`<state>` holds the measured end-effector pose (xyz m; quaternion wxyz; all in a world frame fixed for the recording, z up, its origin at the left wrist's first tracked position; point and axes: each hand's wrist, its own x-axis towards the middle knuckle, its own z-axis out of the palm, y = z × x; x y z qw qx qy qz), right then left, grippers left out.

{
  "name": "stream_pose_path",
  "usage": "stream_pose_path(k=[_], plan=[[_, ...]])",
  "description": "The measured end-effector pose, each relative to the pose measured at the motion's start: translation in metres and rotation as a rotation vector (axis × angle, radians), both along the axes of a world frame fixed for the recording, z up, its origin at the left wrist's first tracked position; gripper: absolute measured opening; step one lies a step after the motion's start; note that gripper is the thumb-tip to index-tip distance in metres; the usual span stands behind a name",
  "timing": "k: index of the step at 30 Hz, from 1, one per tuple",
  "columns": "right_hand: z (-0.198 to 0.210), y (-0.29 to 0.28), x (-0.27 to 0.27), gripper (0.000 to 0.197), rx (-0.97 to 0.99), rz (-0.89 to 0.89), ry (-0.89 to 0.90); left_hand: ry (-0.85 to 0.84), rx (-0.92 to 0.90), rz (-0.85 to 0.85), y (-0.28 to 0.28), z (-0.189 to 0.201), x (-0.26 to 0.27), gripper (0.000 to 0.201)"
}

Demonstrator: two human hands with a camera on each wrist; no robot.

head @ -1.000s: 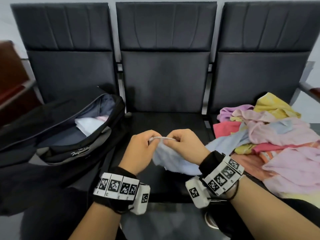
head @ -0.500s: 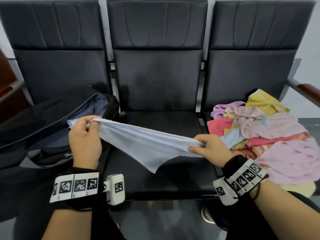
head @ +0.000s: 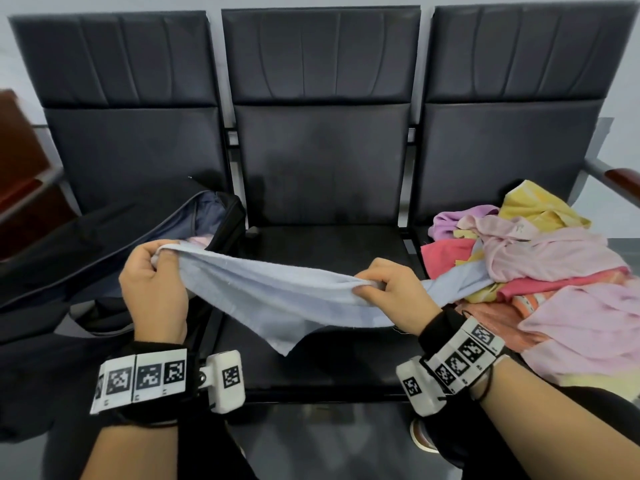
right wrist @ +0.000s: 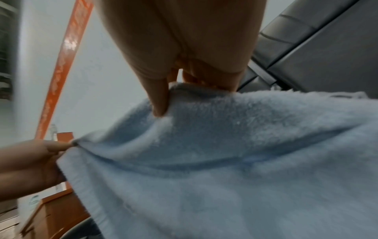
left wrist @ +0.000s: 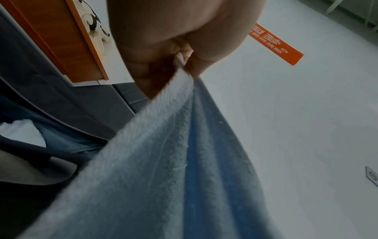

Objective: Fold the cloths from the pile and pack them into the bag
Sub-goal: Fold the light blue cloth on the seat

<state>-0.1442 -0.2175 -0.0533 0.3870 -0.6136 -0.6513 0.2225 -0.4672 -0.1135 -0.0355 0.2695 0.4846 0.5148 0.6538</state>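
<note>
- Stretching between the two hands over the middle seat, the pale blue terry cloth [head: 277, 299] hangs in the air with one loose corner drooping toward the seat pad and its right end trailing onto the pile.
- The left hand [head: 154, 289] pinches the cloth's left corner, thumb and curled fingers [left wrist: 196, 67] clamped on the edge, as the left wrist view shows from close by.
- The right hand [head: 391, 292] grips the upper edge farther right; the right wrist view shows its fingers [right wrist: 159, 100] folded over the hem and bunching the fabric.
- The pile of loose cloths in pink, yellow, lilac and red [head: 540, 268] lies heaped on the right seat, just beside the right hand.
- The open black fabric bag [head: 104, 251] sits on the left seat, behind the left hand, with a pale folded cloth [left wrist: 22, 132] lying inside its mouth.
- The row of three black padded seats [head: 322, 168] carries all of this, backed by a pale wall.
- Both wrists wear black bands with black-and-white square markers [head: 145, 375].
</note>
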Motion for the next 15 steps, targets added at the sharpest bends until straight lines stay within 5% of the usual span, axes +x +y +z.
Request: stream_pose_path(k=[6,15], plan=[[0.014,0.010,-0.046,0.012,0.137,0.176,-0.064,-0.020,-0.037,0.097,0.004,-0.004,-0.009,0.019],[-0.022,0.012,-0.027,0.015,-0.215,0.202,0.107,-0.052,-0.052,0.121,-0.003,-0.001,-0.030,0.022]])
